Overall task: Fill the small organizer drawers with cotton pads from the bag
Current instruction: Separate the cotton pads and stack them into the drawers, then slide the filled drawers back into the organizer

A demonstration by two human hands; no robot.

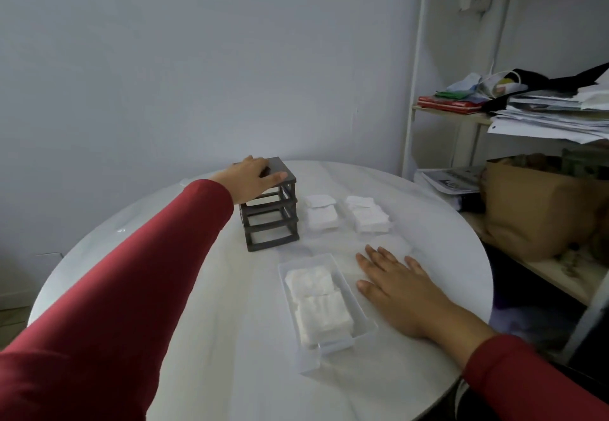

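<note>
Left hand [253, 178]: resting spread on the dark grey plastic drawer frame [270, 206].
Right hand [395, 284]: lying flat, fingers spread, beside the clear plastic drawer [349, 292] of white cotton pads [318, 305].

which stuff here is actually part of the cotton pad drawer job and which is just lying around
Part of the job:
- dark organizer frame, left hand on top
- clear drawer with cotton pads in it
- two loose pad stacks
- right hand, flat on the table

Just lying about:
- paper piles on the shelf
- brown bag
</note>
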